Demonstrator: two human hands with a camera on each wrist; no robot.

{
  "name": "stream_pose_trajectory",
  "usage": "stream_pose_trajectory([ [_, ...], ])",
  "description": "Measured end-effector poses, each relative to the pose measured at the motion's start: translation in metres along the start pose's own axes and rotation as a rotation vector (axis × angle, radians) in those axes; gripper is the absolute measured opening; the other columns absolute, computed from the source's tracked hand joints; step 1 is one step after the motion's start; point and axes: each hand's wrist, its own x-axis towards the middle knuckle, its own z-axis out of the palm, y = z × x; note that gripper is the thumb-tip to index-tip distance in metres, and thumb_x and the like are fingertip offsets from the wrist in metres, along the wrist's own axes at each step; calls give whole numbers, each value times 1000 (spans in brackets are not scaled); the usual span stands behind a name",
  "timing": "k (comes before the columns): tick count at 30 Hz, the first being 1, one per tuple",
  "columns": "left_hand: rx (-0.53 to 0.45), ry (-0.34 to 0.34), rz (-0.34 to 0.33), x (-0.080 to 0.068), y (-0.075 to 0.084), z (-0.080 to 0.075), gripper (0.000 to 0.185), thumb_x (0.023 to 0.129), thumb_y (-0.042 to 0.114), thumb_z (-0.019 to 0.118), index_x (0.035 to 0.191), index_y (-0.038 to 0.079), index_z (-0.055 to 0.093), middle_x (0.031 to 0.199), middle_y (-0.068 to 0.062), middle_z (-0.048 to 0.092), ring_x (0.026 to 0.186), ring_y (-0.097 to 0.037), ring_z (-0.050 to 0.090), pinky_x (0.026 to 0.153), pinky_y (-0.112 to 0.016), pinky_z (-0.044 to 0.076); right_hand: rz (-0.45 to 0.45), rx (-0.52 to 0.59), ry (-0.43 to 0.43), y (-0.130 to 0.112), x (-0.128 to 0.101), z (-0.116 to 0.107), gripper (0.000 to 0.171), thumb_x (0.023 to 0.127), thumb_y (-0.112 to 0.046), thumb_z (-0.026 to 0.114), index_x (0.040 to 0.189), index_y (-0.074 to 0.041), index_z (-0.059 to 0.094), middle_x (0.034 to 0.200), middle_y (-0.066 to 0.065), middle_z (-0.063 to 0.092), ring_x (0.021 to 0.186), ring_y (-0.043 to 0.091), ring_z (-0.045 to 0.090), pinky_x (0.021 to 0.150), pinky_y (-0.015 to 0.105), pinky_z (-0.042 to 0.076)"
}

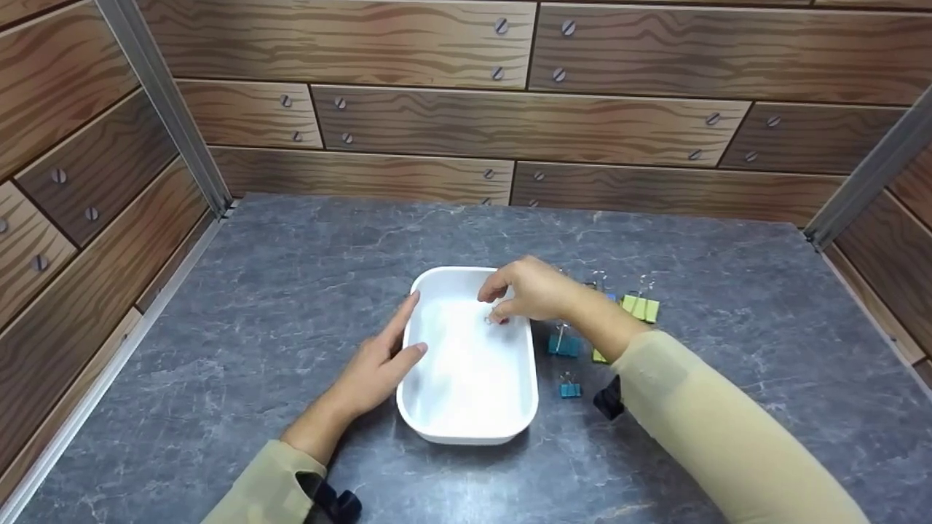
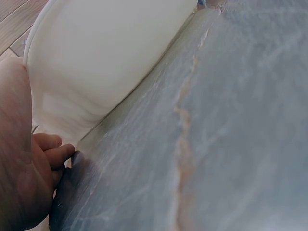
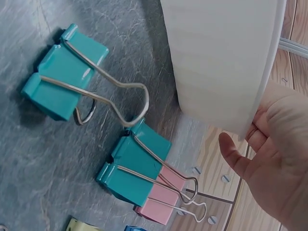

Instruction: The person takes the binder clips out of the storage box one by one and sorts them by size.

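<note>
A white rectangular dish (image 1: 466,429) stands in the middle of the grey marbled tabletop (image 1: 291,291). My left hand (image 1: 404,342) lies with straight fingers against the dish's left rim; in the left wrist view its fingers (image 2: 50,147) sit beside the dish wall (image 2: 106,57). My right hand (image 1: 496,306) hovers over the dish's far half, fingers curled, pinching a small binder clip (image 1: 498,319) with a wire handle. In the right wrist view the fingertips are hidden behind the dish wall (image 3: 221,57).
Loose binder clips lie right of the dish: teal ones (image 1: 564,343) (image 1: 570,389), a yellow-green one (image 1: 641,307), a black one (image 1: 608,400). The right wrist view shows two teal clips (image 3: 65,79) (image 3: 134,168) and a pink one (image 3: 161,202). Wood-pattern walls enclose three sides.
</note>
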Motion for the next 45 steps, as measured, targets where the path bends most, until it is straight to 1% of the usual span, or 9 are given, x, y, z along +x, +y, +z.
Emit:
stream_pose_trajectory([
  [10,0,2,0,-1,1,0,73,109,31,59,171,31,22,164,-15,41,146,-28,48,112,-51,46,-8,-64,-20,-1,1,4,25,88,-11,88,113,-6,83,110,3,80,107,25,72,96,45,56],
  [15,1,-1,-5,-1,1,-1,73,109,31,59,172,31,22,163,-15,44,144,-28,50,110,-50,47,-33,-104,-35,-1,2,5,24,89,-7,86,113,-5,82,109,4,80,106,26,73,95,45,57],
  [19,1,-4,-12,0,2,-1,73,109,30,59,172,31,21,163,-14,44,144,-28,51,109,-50,49,-52,-121,-43,-1,3,7,22,91,-2,82,113,-4,82,108,6,80,104,26,74,93,43,58],
  [23,5,-4,-10,0,2,-1,73,109,31,59,172,31,21,163,-14,44,144,-28,50,109,-50,49,-41,-133,-61,-3,4,8,19,92,2,78,110,-3,82,105,7,80,99,24,74,90,41,59],
  [26,11,0,-7,-1,2,0,73,109,31,59,172,30,21,162,-15,45,144,-28,51,108,-51,49,-33,-140,-70,-4,4,9,17,92,3,77,108,-3,82,101,7,79,95,23,74,88,40,59],
  [30,13,7,-3,-1,1,1,73,109,32,59,172,30,22,162,-15,45,144,-29,51,108,-51,49,-32,-137,-71,-4,3,10,16,92,3,77,106,-4,82,98,6,79,92,22,73,86,39,59],
  [36,2,0,-7,0,1,0,73,109,32,60,171,31,22,163,-15,44,145,-28,49,110,-51,47,-45,-110,-68,-1,4,12,15,92,4,76,104,-3,81,97,7,79,91,21,73,86,40,59],
  [43,11,7,2,1,0,0,73,108,31,60,171,30,23,164,-14,43,146,-29,48,112,-49,46,-47,-105,-60,-2,3,11,10,93,-2,79,102,-6,81,92,2,77,83,15,68,82,37,56],
  [45,5,1,1,0,0,0,73,108,31,59,172,31,22,163,-15,43,144,-30,50,110,-50,48,-39,-86,-62,-2,2,10,10,93,-2,79,103,-5,81,91,2,76,82,14,67,80,36,56],
])
